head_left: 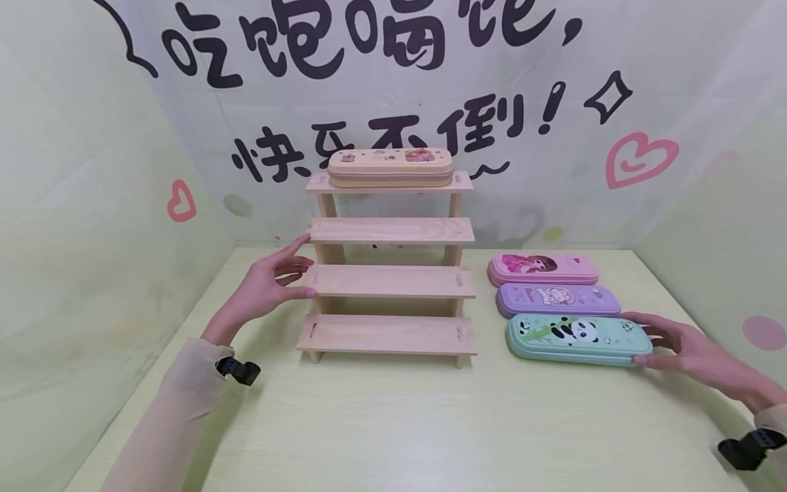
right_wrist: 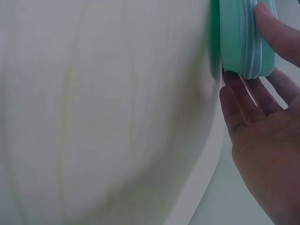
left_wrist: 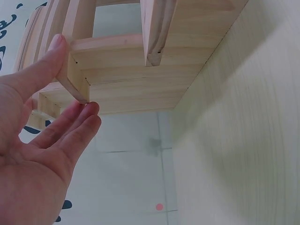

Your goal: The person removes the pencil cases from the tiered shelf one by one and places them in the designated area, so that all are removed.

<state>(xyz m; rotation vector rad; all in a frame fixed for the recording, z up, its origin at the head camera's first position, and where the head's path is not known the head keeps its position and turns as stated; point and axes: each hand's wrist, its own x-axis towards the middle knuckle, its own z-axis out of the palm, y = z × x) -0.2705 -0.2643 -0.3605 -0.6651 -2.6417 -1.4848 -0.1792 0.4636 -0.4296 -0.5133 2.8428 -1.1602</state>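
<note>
A stepped wooden shelf point(head_left: 387, 280) of several tiers stands on the table. My left hand point(head_left: 266, 283) holds its left side, the thumb at the front edge of a lower board and the fingers farther back; the left wrist view shows the board's end point(left_wrist: 74, 79) between thumb and fingers. At the right, my right hand point(head_left: 685, 352) grips the right end of a mint-green pencil case point(head_left: 572, 338) with a panda picture. Its thumb presses the zipped front side, seen in the right wrist view on the case point(right_wrist: 248, 42), with the fingers around the end and far side.
Behind the green case lie a purple pencil case point(head_left: 556, 301) and a pink one point(head_left: 544, 268), in a row. A cream pencil case point(head_left: 391, 168) rests on the shelf's top tier. A printed cloth backdrop point(head_left: 406, 102) encloses the table point(head_left: 393, 424) at the back and sides.
</note>
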